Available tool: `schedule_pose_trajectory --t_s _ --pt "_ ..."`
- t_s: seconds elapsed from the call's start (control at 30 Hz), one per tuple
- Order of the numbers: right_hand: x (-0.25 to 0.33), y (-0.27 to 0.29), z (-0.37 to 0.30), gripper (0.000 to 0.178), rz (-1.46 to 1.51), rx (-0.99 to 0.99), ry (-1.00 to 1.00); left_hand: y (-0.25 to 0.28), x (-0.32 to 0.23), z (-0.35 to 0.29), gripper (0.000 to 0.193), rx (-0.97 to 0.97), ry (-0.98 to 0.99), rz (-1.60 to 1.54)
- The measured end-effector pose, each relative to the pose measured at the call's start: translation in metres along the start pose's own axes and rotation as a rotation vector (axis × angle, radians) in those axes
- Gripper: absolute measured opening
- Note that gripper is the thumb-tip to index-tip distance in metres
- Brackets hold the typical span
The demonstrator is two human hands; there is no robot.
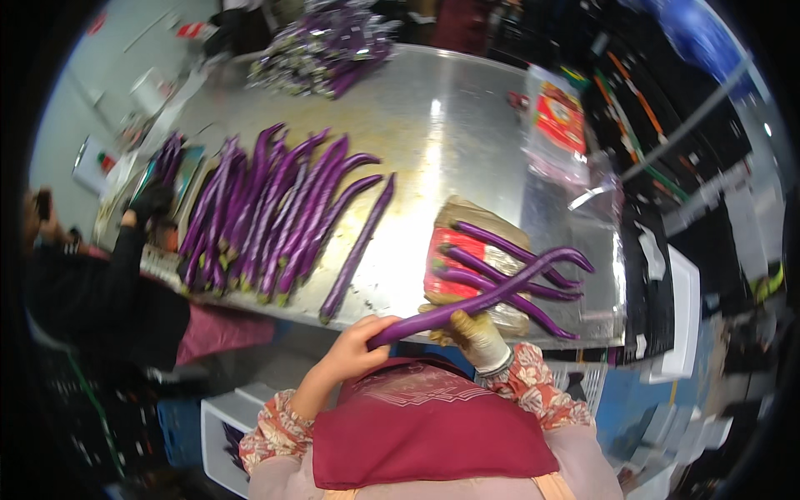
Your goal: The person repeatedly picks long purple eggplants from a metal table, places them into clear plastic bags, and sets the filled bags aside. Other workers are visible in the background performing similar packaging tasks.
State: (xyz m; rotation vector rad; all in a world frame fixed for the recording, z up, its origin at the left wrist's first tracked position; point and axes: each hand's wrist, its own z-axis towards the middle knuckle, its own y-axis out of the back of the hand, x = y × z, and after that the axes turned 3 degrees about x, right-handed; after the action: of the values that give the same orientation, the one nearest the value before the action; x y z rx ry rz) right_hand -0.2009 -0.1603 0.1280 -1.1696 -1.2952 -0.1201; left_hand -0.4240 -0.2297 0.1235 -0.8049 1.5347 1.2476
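A long, thin purple eggplant slants up to the right across the near table edge, its far end curled. My left hand, bare, is closed around its lower left end. My right hand, in a white and tan work glove, grips it further along, thumb against its side; the other fingers are partly hidden. Beneath the far half, several more eggplants lie on a flat plastic bag with red print. One single eggplant lies left of the bag, beside a spread row of eggplants.
A metal table carries a heap of wrapped eggplants at the back. Printed plastic bags lie at its right edge. At the left, a co-worker in black sleeves reaches over the table. A white bin stands below left.
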Motion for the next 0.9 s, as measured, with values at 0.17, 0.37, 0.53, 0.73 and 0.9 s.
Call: schedule_pose_trajectory --t_s 0.17,0.37,0.53,0.73,0.9 --pt "0.001 0.067 -0.045 0.038 0.143 -0.451 0.278 -0.048 0.01 0.108 0.043 0.138 -0.359 0.381" --pt "0.005 0.134 0.002 0.041 0.466 -0.753 0.271 -0.06 0.033 0.218 0.04 0.178 -0.336 0.584" --pt "-0.027 0.135 0.006 0.031 -0.037 -0.765 -0.113 -0.081 0.079 0.26 0.037 0.29 -0.4 0.664" --pt "-0.041 0.097 0.018 0.033 -1.776 -0.384 0.014 -0.078 0.105 0.289 0.028 0.474 -0.449 0.521" --pt "-0.062 0.116 0.027 0.021 -1.99 -0.398 0.035 -0.055 0.076 0.321 0.027 -0.151 -0.442 0.824"
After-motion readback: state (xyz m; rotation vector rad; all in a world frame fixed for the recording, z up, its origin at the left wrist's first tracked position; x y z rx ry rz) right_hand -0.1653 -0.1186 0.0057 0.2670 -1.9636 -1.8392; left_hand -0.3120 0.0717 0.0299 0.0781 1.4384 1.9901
